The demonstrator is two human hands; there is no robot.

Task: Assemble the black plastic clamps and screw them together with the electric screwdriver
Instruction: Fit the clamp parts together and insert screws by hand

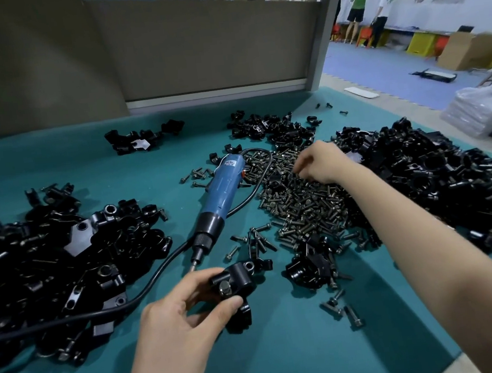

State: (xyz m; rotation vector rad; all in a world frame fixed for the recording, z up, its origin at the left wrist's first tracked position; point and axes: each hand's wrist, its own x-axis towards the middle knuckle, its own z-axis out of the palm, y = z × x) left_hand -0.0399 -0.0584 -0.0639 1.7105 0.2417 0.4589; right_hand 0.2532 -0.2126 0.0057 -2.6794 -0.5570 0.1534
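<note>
Black clamp (236,282), one, held; blue screwdriver (219,193), one.

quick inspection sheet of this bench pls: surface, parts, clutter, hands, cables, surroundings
surface: teal mat, bare at the front.
job's things: electric screwdriver lying on the mat; screw pile beside it; clamp parts heaped left and right; one clamp with a screw seated.
clutter: loose screws scattered near the front.
hands: left hand grips the clamp; right hand reaches into the screw pile, grip hidden.
cables: black cord runs from the screwdriver past the left heap, off the left edge.
surroundings: grey partition behind; two people, cardboard box, plastic bags at right.
</note>
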